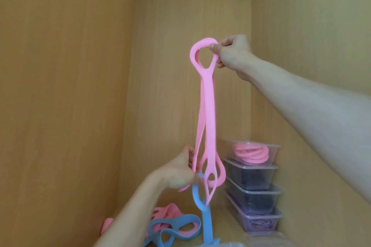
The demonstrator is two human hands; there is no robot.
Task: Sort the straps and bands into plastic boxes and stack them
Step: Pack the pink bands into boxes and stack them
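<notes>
Two-handed hold, hands apart: pinched top loop of pink strap point(207, 106) with right hand point(230, 54), gripped lower loops plus blue strap point(206, 224) with left hand point(180, 172), near stacked plastic boxes point(255, 176).

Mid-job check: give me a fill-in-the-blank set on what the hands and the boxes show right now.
1. The right hand pinches the top loop of the long strap, whose colour is ____.
2. The box holding pink bands sits at the ____ of the stack.
3. The left hand grips the long strap's lower end, where a second strap, coloured ____, hangs caught.

Missing words: pink; top; blue.
</notes>
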